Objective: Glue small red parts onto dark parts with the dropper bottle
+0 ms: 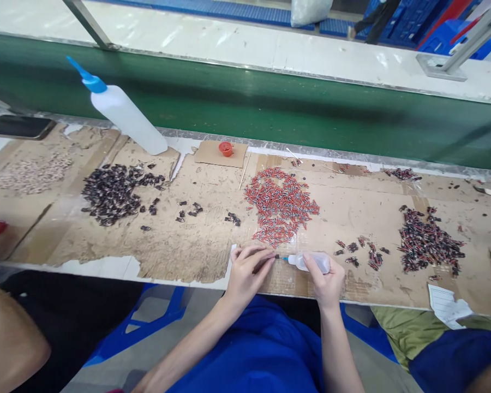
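My left hand (247, 267) is closed in a pinch on a small dark part at the table's near edge. My right hand (325, 278) grips a small clear squeeze bottle (313, 262), whose blue tip points left and meets the part held by the left fingers. Just beyond my hands lies a pile of small red parts (280, 204) on brown cardboard (188, 240). A heap of dark parts with red (427, 243) lies to the right, with a few loose ones (358, 251) near the right hand.
A large white squeeze bottle with a blue nozzle (123, 112) leans at the back left. A pile of dark parts (112, 191) lies below it. A red cap (225, 148) sits on a cardboard scrap. A green conveyor belt (270, 109) runs behind. Other people's limbs show at both lower corners.
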`<state>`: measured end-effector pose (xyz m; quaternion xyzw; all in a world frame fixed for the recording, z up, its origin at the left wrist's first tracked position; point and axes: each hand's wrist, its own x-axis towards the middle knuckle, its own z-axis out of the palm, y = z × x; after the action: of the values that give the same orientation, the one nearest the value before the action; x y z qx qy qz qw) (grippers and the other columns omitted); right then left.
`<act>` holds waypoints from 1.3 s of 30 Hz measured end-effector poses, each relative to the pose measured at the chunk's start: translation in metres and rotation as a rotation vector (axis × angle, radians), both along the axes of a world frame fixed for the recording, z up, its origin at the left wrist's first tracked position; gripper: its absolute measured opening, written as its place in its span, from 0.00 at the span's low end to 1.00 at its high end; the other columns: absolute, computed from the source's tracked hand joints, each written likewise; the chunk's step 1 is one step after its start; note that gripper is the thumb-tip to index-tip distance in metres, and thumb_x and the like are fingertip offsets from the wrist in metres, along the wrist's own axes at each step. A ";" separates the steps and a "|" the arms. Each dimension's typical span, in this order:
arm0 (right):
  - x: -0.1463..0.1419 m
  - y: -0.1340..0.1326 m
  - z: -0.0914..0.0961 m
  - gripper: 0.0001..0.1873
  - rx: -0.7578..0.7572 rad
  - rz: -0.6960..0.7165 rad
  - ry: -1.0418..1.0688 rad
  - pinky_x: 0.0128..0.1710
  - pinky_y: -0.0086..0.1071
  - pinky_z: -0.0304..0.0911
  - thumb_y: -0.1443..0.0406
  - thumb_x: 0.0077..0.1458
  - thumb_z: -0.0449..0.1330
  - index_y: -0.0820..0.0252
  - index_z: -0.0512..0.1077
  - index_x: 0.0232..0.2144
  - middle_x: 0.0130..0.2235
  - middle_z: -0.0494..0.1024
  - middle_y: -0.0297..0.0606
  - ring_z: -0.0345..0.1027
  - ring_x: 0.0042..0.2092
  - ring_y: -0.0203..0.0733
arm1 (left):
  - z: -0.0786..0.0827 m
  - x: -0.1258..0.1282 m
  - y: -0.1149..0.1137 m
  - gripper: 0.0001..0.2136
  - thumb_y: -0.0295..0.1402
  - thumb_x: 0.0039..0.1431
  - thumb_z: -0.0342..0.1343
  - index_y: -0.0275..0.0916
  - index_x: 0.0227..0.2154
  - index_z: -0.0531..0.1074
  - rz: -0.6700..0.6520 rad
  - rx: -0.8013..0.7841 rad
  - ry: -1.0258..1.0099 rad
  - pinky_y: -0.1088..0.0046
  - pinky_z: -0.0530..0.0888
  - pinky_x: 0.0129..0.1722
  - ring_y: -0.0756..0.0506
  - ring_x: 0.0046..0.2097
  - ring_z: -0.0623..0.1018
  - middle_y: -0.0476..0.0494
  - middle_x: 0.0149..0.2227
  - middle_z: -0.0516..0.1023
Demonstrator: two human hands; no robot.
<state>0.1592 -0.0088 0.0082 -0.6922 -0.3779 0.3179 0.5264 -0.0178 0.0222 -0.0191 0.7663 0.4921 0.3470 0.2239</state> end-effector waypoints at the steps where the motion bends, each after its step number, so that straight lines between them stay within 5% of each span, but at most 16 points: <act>1: 0.001 0.000 0.001 0.14 0.008 -0.008 -0.007 0.22 0.31 0.64 0.56 0.47 0.64 0.60 0.76 0.20 0.20 0.77 0.35 0.69 0.23 0.39 | 0.000 0.000 0.000 0.06 0.33 0.61 0.57 0.45 0.38 0.78 0.001 -0.004 0.002 0.63 0.65 0.46 0.44 0.42 0.79 0.47 0.36 0.83; 6: 0.012 -0.007 0.002 0.14 0.033 0.048 -0.127 0.26 0.32 0.68 0.55 0.48 0.64 0.61 0.76 0.29 0.27 0.81 0.39 0.73 0.27 0.42 | 0.000 0.001 -0.001 0.07 0.31 0.61 0.57 0.45 0.40 0.77 0.005 0.019 -0.002 0.59 0.64 0.49 0.41 0.48 0.75 0.46 0.36 0.83; 13: 0.030 -0.013 0.013 0.18 0.028 0.188 -0.668 0.41 0.41 0.70 0.55 0.51 0.64 0.58 0.74 0.42 0.39 0.80 0.44 0.74 0.40 0.49 | 0.005 0.003 -0.002 0.06 0.31 0.61 0.56 0.45 0.36 0.78 0.031 0.033 0.023 0.58 0.66 0.47 0.40 0.48 0.71 0.43 0.41 0.79; 18: 0.034 0.017 0.020 0.12 0.109 0.169 -0.828 0.46 0.44 0.65 0.60 0.61 0.55 0.57 0.77 0.38 0.38 0.80 0.43 0.69 0.43 0.49 | 0.000 -0.002 0.001 0.06 0.30 0.63 0.54 0.43 0.37 0.76 -0.001 0.029 -0.101 0.59 0.70 0.48 0.42 0.46 0.73 0.45 0.37 0.80; 24: 0.036 0.067 0.002 0.10 -0.025 0.272 -0.843 0.43 0.45 0.63 0.64 0.58 0.58 0.55 0.79 0.30 0.36 0.81 0.42 0.68 0.40 0.50 | 0.002 -0.008 0.002 0.06 0.30 0.63 0.54 0.42 0.36 0.76 0.020 -0.051 -0.269 0.64 0.77 0.45 0.44 0.44 0.78 0.44 0.37 0.80; 30: 0.032 0.067 0.013 0.10 -0.046 0.261 -0.742 0.40 0.41 0.64 0.61 0.57 0.59 0.56 0.77 0.26 0.32 0.81 0.40 0.68 0.38 0.48 | 0.013 -0.006 0.005 0.07 0.30 0.61 0.56 0.41 0.38 0.78 0.002 -0.159 -0.428 0.68 0.77 0.44 0.46 0.41 0.79 0.44 0.37 0.81; 35: 0.001 0.033 0.035 0.11 0.039 0.161 -0.315 0.32 0.34 0.67 0.59 0.53 0.63 0.57 0.78 0.37 0.33 0.80 0.39 0.70 0.30 0.40 | 0.026 0.001 0.006 0.06 0.31 0.59 0.58 0.42 0.36 0.79 0.015 -0.245 -0.536 0.69 0.77 0.45 0.46 0.42 0.79 0.44 0.37 0.81; 39: -0.029 0.011 0.039 0.08 0.086 0.163 -0.063 0.33 0.32 0.70 0.60 0.53 0.63 0.56 0.79 0.32 0.32 0.81 0.39 0.74 0.34 0.40 | 0.037 0.008 0.005 0.05 0.30 0.57 0.59 0.41 0.35 0.80 0.018 -0.264 -0.575 0.70 0.77 0.43 0.46 0.40 0.80 0.44 0.35 0.81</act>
<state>0.1303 0.0020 0.0477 -0.6456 -0.4627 0.3213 0.5156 -0.0101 0.0271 0.0182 0.5968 0.4563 0.4843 0.4483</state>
